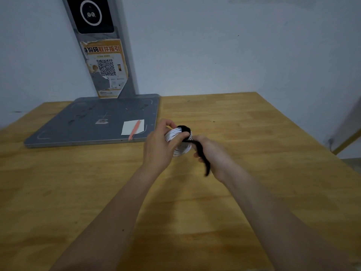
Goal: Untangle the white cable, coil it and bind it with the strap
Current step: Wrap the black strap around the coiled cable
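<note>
The white cable (180,149) is wound into a small coil, held above the wooden table (254,124). My left hand (160,145) grips the coil from the left, thumb across its top. A black strap (201,153) wraps over the coil's upper part and trails down to the right. My right hand (213,153) holds the strap's loose tail just right of the coil. The tail's end hangs blurred below my right hand.
A grey flat base plate (91,122) with an upright post (103,55) stands at the back left. A white paper slip (130,127) and an orange pen (134,130) lie on its near right corner. The table's right edge falls off at the far right.
</note>
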